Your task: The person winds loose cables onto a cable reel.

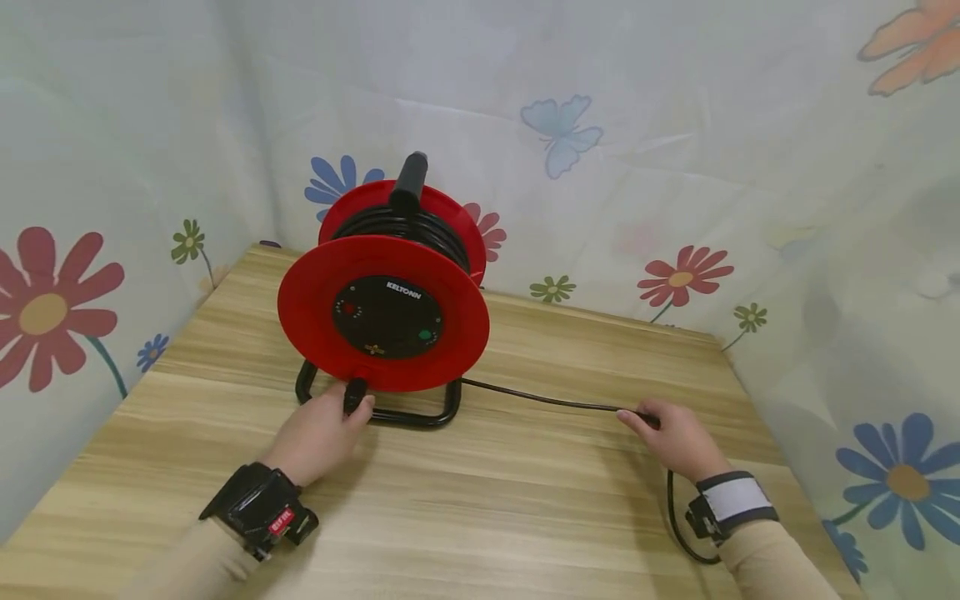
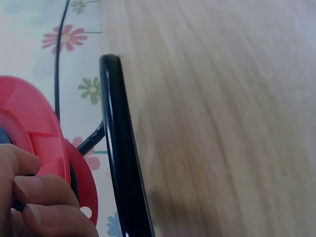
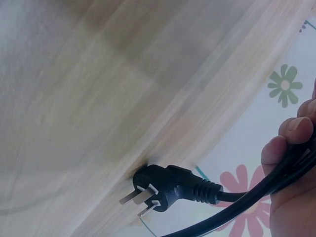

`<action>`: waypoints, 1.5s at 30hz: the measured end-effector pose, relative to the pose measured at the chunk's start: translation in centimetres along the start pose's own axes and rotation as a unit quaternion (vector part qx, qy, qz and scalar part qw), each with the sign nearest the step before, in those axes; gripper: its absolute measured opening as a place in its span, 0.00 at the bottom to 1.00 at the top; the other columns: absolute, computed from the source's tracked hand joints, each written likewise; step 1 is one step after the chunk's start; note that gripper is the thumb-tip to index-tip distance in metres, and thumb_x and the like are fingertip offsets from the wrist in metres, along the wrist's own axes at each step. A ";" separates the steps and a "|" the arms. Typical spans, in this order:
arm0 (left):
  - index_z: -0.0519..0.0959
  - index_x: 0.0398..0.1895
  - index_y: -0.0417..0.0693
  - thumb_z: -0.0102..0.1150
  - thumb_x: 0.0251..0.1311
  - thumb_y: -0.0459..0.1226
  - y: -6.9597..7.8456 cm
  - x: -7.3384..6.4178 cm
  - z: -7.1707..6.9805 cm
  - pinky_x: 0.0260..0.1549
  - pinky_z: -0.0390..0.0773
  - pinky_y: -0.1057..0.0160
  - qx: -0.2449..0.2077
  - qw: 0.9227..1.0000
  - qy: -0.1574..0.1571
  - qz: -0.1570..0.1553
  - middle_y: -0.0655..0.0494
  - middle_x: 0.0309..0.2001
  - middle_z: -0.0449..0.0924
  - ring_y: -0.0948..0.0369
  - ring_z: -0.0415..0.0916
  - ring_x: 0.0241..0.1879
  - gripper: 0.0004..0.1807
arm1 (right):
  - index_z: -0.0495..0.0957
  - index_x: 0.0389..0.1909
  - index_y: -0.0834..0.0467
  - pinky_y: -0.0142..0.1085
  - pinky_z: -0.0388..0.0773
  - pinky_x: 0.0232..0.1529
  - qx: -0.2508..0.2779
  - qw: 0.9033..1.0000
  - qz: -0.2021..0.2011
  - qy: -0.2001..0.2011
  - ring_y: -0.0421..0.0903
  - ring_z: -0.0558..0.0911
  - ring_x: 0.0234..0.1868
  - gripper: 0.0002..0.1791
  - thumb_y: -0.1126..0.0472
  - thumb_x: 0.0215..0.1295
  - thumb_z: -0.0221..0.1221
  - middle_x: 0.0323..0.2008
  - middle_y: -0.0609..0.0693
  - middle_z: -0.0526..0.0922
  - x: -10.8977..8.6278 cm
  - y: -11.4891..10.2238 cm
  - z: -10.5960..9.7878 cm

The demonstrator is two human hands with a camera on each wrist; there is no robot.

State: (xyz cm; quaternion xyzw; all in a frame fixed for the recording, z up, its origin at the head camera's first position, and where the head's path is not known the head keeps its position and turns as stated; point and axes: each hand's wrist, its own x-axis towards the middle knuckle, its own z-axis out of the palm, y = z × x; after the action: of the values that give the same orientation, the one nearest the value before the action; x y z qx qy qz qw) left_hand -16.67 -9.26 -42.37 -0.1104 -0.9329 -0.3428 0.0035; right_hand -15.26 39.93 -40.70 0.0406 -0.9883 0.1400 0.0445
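A red cable reel (image 1: 382, 312) with a black centre stands on a black tubular frame (image 1: 412, 419), black cord wound between its discs. My left hand (image 1: 318, 437) grips the small black crank knob (image 1: 356, 394) at the reel's lower front. In the left wrist view, curled fingers (image 2: 47, 192) lie close to the red disc. My right hand (image 1: 681, 437) holds the black cord (image 1: 540, 398), which runs from the reel's base across the table. The right wrist view shows a three-pin plug (image 3: 158, 190) beside that hand, with cord doubled in its fingers (image 3: 296, 131).
All of this is on a light wood-grain table (image 1: 525, 500). A loop of cord (image 1: 678, 525) hangs below the right hand. Behind and at both sides rises a white sheet (image 1: 450, 67) printed with flowers and butterflies. The reel has a black top handle (image 1: 409, 182).
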 end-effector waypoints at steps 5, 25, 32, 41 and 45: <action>0.70 0.32 0.44 0.44 0.69 0.50 -0.8 0.0 -0.6 0.24 0.67 0.60 -0.026 1.000 0.000 -0.009 0.53 0.19 0.67 0.54 0.68 0.23 0.19 | 0.69 0.19 0.53 0.35 0.61 0.16 -0.002 1.000 -0.016 0.004 0.41 0.65 0.15 0.28 0.32 0.62 0.49 0.14 0.45 0.65 0.2 -0.4 0.4; 0.64 0.24 0.42 0.36 0.68 0.60 -2.6 -0.5 -4.6 0.08 0.55 0.64 -0.158 0.984 0.070 -0.045 0.57 0.14 0.61 0.58 0.57 0.11 0.31 | 0.67 0.18 0.54 0.34 0.59 0.16 -0.026 0.999 -0.047 -0.006 0.39 0.61 0.15 0.25 0.40 0.67 0.49 0.15 0.44 0.60 -0.1 0.6 0.2; 0.66 0.22 0.43 0.35 0.68 0.60 -2.2 -0.4 -4.7 0.09 0.56 0.62 -0.195 0.974 0.101 -0.048 0.56 0.13 0.63 0.56 0.58 0.11 0.31 | 0.67 0.17 0.53 0.34 0.60 0.16 -0.031 0.998 -0.059 0.003 0.39 0.61 0.15 0.25 0.40 0.67 0.50 0.14 0.44 0.61 0.1 0.2 0.5; 0.66 0.26 0.42 0.34 0.67 0.61 -1.3 -0.2 -5.9 0.09 0.57 0.62 -0.199 0.973 0.109 -0.049 0.54 0.13 0.63 0.55 0.59 0.12 0.31 | 0.68 0.17 0.51 0.33 0.58 0.14 -0.025 0.998 -0.050 0.001 0.38 0.59 0.12 0.26 0.36 0.66 0.49 0.13 0.42 0.59 0.3 -0.4 1.1; 0.66 0.24 0.42 0.34 0.66 0.62 -1.0 -0.1 -6.8 0.10 0.56 0.62 -0.196 0.974 0.106 -0.044 0.55 0.13 0.61 0.55 0.58 0.12 0.33 | 0.69 0.18 0.51 0.33 0.59 0.14 -0.023 0.999 -0.047 -0.010 0.38 0.60 0.13 0.27 0.34 0.65 0.48 0.14 0.43 0.60 0.6 -1.3 1.4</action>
State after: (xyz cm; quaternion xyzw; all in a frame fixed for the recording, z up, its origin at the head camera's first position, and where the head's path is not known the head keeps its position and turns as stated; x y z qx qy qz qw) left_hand -17.29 -14.34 -37.83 -0.0311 -0.8459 -0.5283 0.0659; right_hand -15.80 38.30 -41.63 0.0869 -0.9887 0.1149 0.0421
